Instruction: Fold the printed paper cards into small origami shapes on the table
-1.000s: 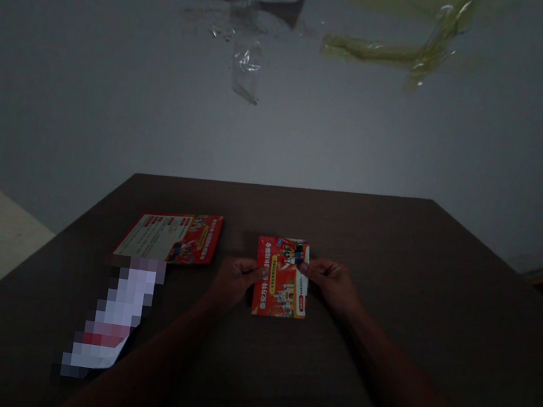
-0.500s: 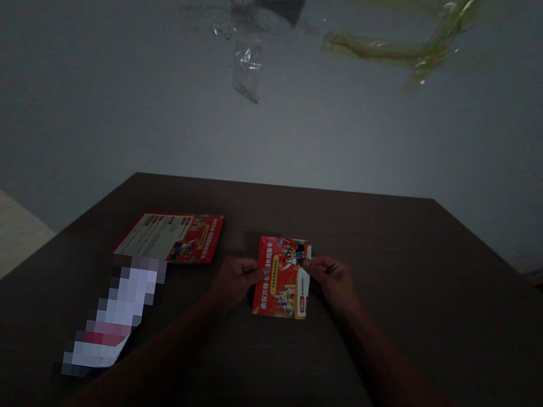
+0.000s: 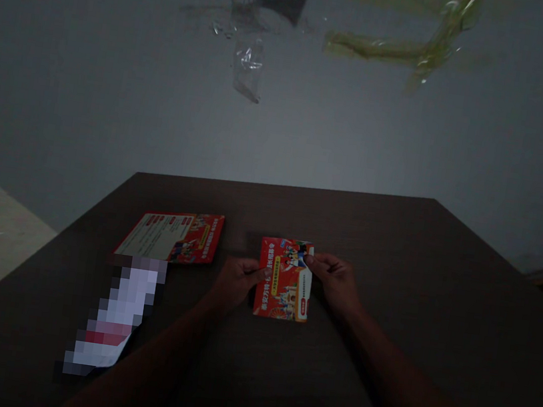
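With left grip (image 3: 235,282) and right grip (image 3: 339,284) pinched closed on the card (image 3: 281,286), could rip or bend it by pulling too hard.

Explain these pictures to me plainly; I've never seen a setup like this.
There's no machine here, just a person's bare left hand and right hand. The view comes from a camera worn on their head, looking forward and down. The hands hold a red printed leaflet by opposite edges, over a dark table. To the left lies red-and-white printed paper; nearer the person is a pale item, pixelated beyond recognition. Behind stands a wall.
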Demonstrator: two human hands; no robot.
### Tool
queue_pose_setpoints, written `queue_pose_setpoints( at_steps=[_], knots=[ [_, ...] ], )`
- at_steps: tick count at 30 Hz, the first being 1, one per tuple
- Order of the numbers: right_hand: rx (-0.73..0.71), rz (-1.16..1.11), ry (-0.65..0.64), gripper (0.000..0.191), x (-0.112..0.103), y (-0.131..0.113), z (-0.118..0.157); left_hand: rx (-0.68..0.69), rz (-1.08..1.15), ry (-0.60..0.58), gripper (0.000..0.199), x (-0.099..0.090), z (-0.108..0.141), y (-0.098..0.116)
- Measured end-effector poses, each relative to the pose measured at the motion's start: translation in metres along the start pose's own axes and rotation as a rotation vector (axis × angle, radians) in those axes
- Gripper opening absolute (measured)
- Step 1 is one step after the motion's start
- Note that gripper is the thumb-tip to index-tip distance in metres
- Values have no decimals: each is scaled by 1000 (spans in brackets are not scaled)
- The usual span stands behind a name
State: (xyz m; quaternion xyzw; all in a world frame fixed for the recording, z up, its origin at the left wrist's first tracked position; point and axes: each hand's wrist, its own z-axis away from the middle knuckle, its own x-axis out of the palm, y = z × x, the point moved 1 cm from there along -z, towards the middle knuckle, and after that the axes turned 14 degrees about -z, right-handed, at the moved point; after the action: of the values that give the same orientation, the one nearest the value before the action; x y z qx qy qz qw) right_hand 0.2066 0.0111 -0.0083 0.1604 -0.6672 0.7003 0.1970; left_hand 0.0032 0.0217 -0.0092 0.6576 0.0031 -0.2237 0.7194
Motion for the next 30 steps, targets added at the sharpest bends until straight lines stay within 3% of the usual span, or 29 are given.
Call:
queue_pose_setpoints(
  at_steps=[22, 30],
  knots=[
    [-118, 5, 38, 23, 2, 0, -1, 17, 14, -24, 31, 2, 0, 1],
    [-74, -50, 53, 25, 1, 2, -3, 30, 11, -42, 31, 2, 0, 0]
  ],
)
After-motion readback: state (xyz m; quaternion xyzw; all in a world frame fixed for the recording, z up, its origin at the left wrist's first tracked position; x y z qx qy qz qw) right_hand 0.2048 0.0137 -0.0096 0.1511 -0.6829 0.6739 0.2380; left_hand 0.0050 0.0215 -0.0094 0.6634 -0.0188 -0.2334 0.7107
